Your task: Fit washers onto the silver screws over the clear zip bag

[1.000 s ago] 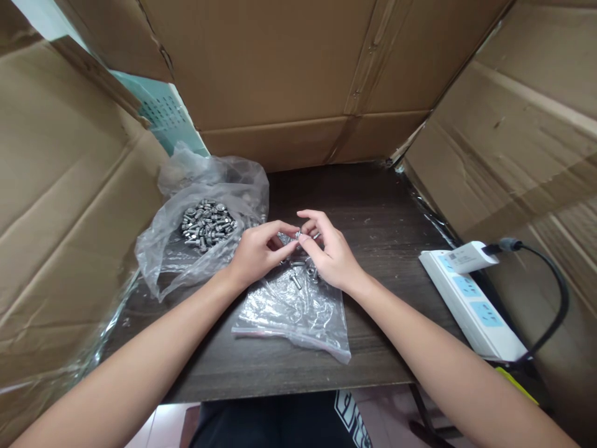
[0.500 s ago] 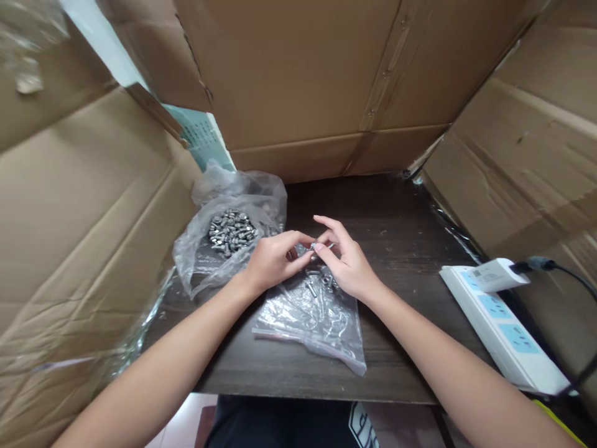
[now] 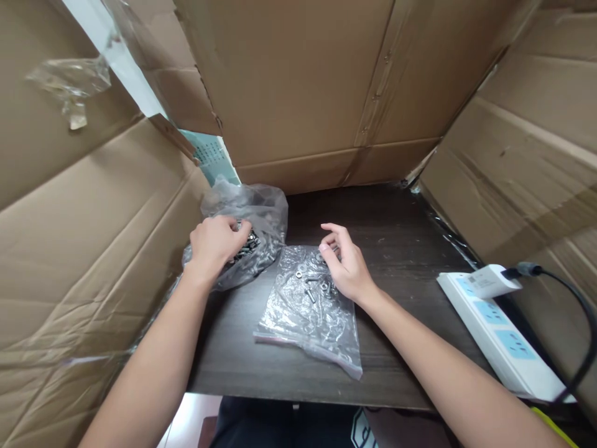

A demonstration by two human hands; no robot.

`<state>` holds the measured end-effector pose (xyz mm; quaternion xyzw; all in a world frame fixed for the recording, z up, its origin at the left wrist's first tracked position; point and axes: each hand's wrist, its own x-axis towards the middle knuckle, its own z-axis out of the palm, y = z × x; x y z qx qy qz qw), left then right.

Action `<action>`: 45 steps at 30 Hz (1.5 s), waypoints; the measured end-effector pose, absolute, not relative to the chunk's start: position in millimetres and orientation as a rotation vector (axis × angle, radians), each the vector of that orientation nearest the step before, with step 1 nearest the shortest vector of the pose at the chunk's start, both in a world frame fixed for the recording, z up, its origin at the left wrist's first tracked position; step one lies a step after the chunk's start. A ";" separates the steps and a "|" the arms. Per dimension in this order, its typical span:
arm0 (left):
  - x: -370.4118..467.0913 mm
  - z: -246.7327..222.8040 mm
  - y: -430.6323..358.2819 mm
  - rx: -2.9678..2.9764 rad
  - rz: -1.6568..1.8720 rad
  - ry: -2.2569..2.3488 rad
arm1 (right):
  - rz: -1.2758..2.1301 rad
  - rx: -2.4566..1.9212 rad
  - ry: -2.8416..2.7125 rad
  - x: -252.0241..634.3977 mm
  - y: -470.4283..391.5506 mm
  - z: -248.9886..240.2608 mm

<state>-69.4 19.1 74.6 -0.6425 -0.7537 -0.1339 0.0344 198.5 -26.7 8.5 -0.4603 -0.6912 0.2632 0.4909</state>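
A pile of small metal bolts (image 3: pixel 246 247) lies in an open clear plastic bag (image 3: pixel 268 261) at the left back of the table. Over that pile is my left hand (image 3: pixel 212 242), its thumb and index finger apart with bolts showing in the gap; its other fingers are hidden. My right hand (image 3: pixel 347 267) hovers at the upper right of a flat zip bag (image 3: pixel 298 323), thumb and curled fingers close together. What they hold, if anything, is too small to make out. On the zip bag lie a loose bolt (image 3: pixel 310 295), a nut (image 3: pixel 299 274) and several other small metal parts.
Cardboard walls (image 3: pixel 298 93) enclose the dark wooden table (image 3: pixel 396 230) at the back and both sides. A white power strip (image 3: pixel 504 336) with a plugged-in adapter (image 3: pixel 492 281) and black cable (image 3: pixel 590 317) runs along the right.
My hands were together over the zip bag around a small metal part. My left hand has moved left to the bolt pile, while my right hand stays near the zip bag.
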 end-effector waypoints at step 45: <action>15.1 22.9 -20.1 -3.149 -0.577 -1.701 | 0.340 -1.744 -2.247 212.5 -25.1 23.4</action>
